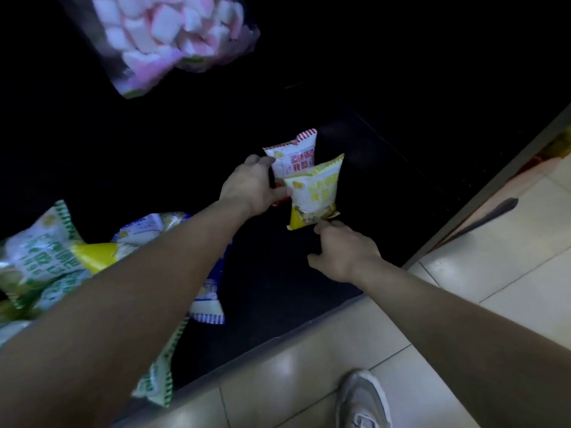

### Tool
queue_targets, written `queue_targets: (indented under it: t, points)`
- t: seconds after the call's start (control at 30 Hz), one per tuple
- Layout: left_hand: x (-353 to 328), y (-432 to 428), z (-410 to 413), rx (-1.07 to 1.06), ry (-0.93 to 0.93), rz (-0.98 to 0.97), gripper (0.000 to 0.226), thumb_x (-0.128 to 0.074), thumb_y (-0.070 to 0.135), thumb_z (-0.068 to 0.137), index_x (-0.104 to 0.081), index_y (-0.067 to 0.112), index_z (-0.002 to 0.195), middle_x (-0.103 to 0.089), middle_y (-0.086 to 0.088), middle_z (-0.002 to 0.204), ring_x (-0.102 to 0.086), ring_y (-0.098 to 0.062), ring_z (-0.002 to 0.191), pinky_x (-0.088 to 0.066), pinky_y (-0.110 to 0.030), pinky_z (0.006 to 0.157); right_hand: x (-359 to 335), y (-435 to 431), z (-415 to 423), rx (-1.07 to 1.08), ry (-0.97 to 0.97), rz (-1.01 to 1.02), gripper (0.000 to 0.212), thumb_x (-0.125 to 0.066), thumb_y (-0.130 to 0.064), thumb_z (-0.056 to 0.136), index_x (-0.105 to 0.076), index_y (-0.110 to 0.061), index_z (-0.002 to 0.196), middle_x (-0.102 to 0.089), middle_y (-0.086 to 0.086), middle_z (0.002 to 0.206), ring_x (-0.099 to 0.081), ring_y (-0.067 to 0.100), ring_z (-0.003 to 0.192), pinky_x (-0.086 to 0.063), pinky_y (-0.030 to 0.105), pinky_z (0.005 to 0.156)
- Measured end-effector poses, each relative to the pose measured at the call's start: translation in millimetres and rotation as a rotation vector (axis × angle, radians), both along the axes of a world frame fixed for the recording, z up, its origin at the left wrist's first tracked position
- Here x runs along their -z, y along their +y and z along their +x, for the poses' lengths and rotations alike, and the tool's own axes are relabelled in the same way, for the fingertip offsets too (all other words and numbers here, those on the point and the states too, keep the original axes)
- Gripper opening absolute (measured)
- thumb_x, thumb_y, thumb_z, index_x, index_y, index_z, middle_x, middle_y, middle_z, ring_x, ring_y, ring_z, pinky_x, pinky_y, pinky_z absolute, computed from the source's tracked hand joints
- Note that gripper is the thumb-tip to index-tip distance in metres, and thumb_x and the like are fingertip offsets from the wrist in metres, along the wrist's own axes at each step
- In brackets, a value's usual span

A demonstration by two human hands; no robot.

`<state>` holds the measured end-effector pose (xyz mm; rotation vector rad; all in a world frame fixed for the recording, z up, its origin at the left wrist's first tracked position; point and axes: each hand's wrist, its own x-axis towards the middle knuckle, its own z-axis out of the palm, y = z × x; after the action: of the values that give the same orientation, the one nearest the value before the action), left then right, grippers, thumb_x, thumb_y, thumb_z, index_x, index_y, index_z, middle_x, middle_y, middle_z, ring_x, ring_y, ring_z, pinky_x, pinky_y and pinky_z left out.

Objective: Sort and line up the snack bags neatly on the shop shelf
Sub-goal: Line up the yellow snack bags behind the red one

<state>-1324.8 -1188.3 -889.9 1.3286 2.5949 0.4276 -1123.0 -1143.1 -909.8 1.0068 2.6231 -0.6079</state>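
**Yellow bag and red bag held upright on the dark shelf**

Yellow trim marks the front bag (313, 193), which stands on the black shelf (278, 273) with a red-striped bag (296, 154) just behind it, the two overlapping. My left hand (250, 188) grips both at their left edges: fingers curled round the back of the red bag, thumb pressed on the front near the yellow bag's side. My right hand (343, 251) sits just below the yellow bag, forefinger stretched out and touching its lower corner, the other fingers loosely bent and holding nothing.

Off to the left, under my left forearm, lies a loose heap: green-striped bags (37, 257), one yellow bag corner (92, 256) poking out among them, and a blue-striped bag (207, 301) lying flat near the shelf's front edge. Another green-striped bag (157, 381) overhangs that edge.

Further back, up and left, a clear bag of pink and white marshmallows (167, 35) leans in the dark (blurred, so I cannot read any label).

Pale floor tiles (309, 366) run along the shelf front, and a grey shoe (361, 400) shows at the bottom.
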Motion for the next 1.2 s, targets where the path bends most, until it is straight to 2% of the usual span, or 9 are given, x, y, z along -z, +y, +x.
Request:
queue_targets:
  t: [0.1,0.27,0.37,0.47,0.57,0.8,1.0,1.1,1.2]
  points:
    - [-39,-69,-16,0.018,0.036,-0.109,0.076,-0.069,0.053,0.083,-0.042,0.023,0.146,-0.043,-0.007,0.145,-0.047,-0.026,0.13,-0.04,-0.035,0.106,-32,-19,-16,-0.076,0.032,0.048,0.059,-0.06,-0.045,0.091,-0.042,-0.017,0.14,-0.048,0.006,0.134,-0.054,0.025,0.114,-0.054,0.041,0.084]
    - [-90,-206,-33,-0.08,0.076,-0.175,0.068,-0.068,0.051,0.084,-0.049,0.02,0.141,-0.051,-0.008,0.137,-0.05,-0.029,0.126,-0.041,-0.034,0.102,-89,-66,-48,-0.213,0.063,0.105,0.06,-0.062,-0.044,0.09,-0.043,-0.017,0.14,-0.047,0.006,0.136,-0.053,0.026,0.117,-0.051,0.042,0.088]
    - [-102,-272,-33,-0.122,0.082,-0.19,0.066,-0.067,0.047,0.087,-0.048,0.017,0.143,-0.05,-0.01,0.137,-0.051,-0.031,0.125,-0.042,-0.036,0.099,-104,-105,-63,-0.287,0.044,0.104,0.061,-0.061,-0.046,0.09,-0.042,-0.019,0.141,-0.046,0.005,0.137,-0.053,0.027,0.119,-0.052,0.044,0.088]
    - [-97,-317,-31,-0.157,0.089,-0.198,0.07,-0.061,0.053,0.089,-0.04,0.02,0.148,-0.043,-0.008,0.146,-0.047,-0.031,0.13,-0.043,-0.039,0.099,-96,-140,-76,-0.341,0.002,0.073,0.065,-0.062,-0.05,0.089,-0.04,-0.019,0.142,-0.045,0.006,0.136,-0.054,0.028,0.118,-0.052,0.043,0.086]
    - [-88,-338,-34,-0.146,0.084,-0.226,0.073,-0.056,0.058,0.09,-0.034,0.023,0.15,-0.037,-0.007,0.15,-0.046,-0.03,0.13,-0.044,-0.04,0.1,-76,-170,-91,-0.358,0.025,0.036,0.073,-0.063,-0.056,0.085,-0.038,-0.018,0.142,-0.043,0.007,0.133,-0.053,0.031,0.117,-0.051,0.046,0.087]
    - [-82,-344,-47,-0.127,0.104,-0.182,0.075,-0.056,0.055,0.092,-0.025,0.023,0.153,-0.036,-0.007,0.149,-0.042,-0.03,0.132,-0.045,-0.042,0.099,-47,-201,-125,-0.368,0.105,0.097,0.075,-0.066,-0.048,0.087,-0.031,-0.016,0.144,-0.04,0.012,0.134,-0.055,0.035,0.111,-0.052,0.046,0.083]
    - [-80,-350,-55,-0.136,0.086,-0.162,0.075,-0.057,0.054,0.092,-0.025,0.024,0.152,-0.037,-0.005,0.148,-0.041,-0.028,0.133,-0.044,-0.041,0.099,-48,-196,-150,-0.32,0.081,0.054,0.058,-0.071,-0.036,0.087,-0.045,-0.014,0.134,-0.056,0.014,0.123,-0.061,0.035,0.105,-0.054,0.044,0.082]
    - [-84,-358,-60,-0.171,0.082,-0.155,0.076,-0.06,0.052,0.09,-0.027,0.023,0.152,-0.037,-0.004,0.149,-0.039,-0.028,0.134,-0.043,-0.041,0.101,-63,-187,-155,-0.304,0.128,0.075,0.045,-0.072,-0.031,0.087,-0.056,-0.022,0.129,-0.065,0.012,0.117,-0.065,0.033,0.102,-0.053,0.037,0.081]
    - [-90,-363,-62,-0.189,0.081,-0.112,0.081,-0.063,0.053,0.088,-0.026,0.023,0.153,-0.036,-0.004,0.15,-0.036,-0.028,0.137,-0.043,-0.044,0.104,-90,-168,-150,-0.299,0.188,0.044,0.048,-0.071,-0.03,0.089,-0.057,-0.032,0.135,-0.063,0.009,0.126,-0.06,0.03,0.114,-0.049,0.034,0.093]
